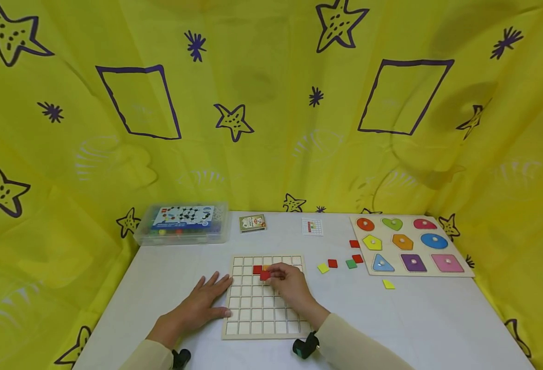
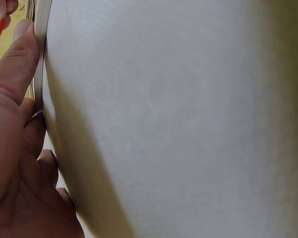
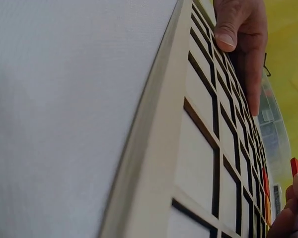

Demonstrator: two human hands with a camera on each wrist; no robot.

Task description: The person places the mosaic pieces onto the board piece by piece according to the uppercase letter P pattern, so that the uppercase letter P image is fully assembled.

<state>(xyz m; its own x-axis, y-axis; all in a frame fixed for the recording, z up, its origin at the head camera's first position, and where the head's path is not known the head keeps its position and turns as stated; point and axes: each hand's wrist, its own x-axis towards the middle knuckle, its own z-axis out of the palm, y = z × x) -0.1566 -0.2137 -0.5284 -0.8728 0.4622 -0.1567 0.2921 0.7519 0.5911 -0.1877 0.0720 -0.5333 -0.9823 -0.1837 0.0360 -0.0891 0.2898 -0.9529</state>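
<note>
Board lies on the bench, lower centre of the head frame. Hands: right hand pinches a red tile over the board's upper part, beside a seated red square and an orange square; left hand, fingers extended, touches the board's left edge. Loose tiles right of centre, puzzle at right, box left of centre

From above, the head view faces forward and down, sharing the grid board with both close wrist views.
</note>
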